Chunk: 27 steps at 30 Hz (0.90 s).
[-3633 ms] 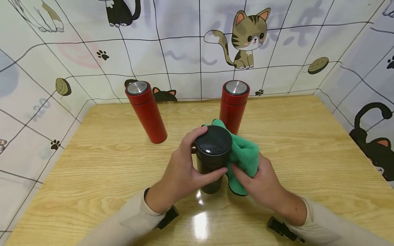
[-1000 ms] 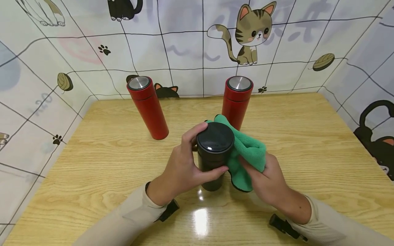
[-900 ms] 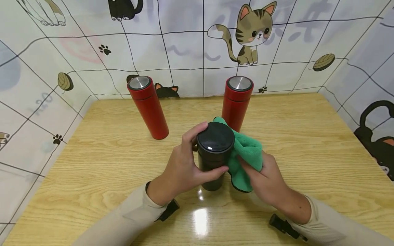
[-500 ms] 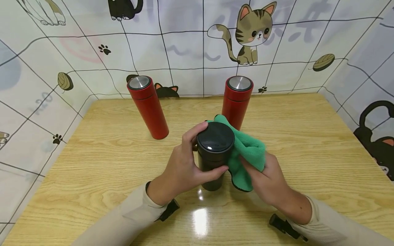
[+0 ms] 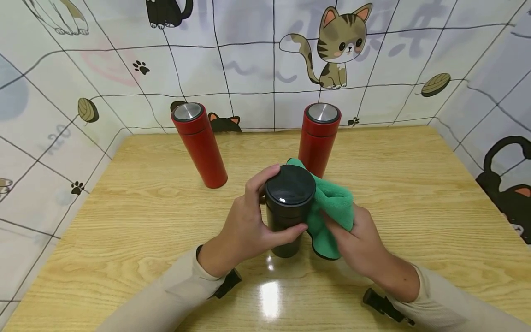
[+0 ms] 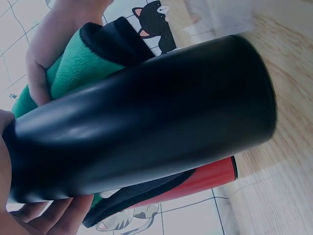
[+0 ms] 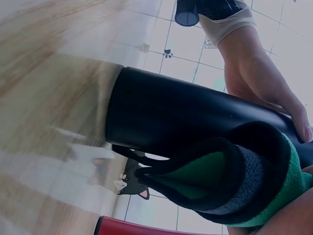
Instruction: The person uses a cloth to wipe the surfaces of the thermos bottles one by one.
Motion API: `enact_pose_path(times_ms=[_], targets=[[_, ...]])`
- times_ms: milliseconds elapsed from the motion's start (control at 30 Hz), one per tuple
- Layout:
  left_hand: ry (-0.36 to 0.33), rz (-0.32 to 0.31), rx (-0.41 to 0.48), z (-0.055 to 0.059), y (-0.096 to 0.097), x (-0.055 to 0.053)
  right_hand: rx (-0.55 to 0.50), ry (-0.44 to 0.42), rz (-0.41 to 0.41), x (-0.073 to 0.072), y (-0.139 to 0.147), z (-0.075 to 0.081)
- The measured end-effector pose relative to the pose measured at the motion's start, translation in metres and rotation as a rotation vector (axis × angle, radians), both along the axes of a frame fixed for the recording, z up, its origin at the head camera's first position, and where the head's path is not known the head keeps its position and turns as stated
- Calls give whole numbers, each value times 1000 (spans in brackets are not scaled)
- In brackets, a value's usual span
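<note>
On my head view, the matte black cylindrical bottle with a glossy lid [image 5: 289, 214] stands upright at the middle of the pale wood-grain table [image 5: 124, 226]. The left hand [image 5: 244, 226] is curled round its upper part, thumb across the near side and index fingertip at the lid's rim. The right hand [image 5: 360, 237] grips a bunched green plush cloth [image 5: 333, 210] against the bottle's right side; I can't see all of its fingers under the folds. Behind, near the patterned wall with cartoon cats [image 5: 249, 69], I have the left red cylindrical bottle with a silver-topped lid [image 5: 200, 147] and a matching right red bottle [image 5: 318, 138], the latter partly hidden by the cloth.

On my left wrist view, the black bottle slants across the picture, its base at the table. The cloth shows on both sides of it, with dark edging [image 6: 117, 41], and a stretch of red bottle lies beyond.

On my right wrist view, the cloth's folds open toward me, touching the black bottle. The left thumb lies along the bottle, and a red bottle shows at the bottom edge.
</note>
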<state>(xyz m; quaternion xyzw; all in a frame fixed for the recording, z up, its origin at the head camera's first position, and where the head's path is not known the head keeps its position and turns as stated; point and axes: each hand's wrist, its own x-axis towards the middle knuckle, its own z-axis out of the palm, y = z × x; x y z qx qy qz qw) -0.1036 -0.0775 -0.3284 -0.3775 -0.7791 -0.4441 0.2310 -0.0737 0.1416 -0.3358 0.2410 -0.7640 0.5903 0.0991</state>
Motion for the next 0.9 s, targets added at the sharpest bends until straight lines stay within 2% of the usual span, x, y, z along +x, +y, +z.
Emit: enact_pose_path(times_ms=[100,333,567,733,900], targets=[[-5,1,-1,-1,0,0,16,-13,-6,-1,-1,-1],[-15,-10,2,0,-1,0,-84,54,-4,1,-1,-2],[-7,-9,-4,0,-1,0,-44,53,-6,-1,-1,-3],[-4,-13,3,-1,-1,-1,-129,72,11,0,-1,-4],[-2,-17,3,-1,-1,0,-38,1,-3,1,0,-2]])
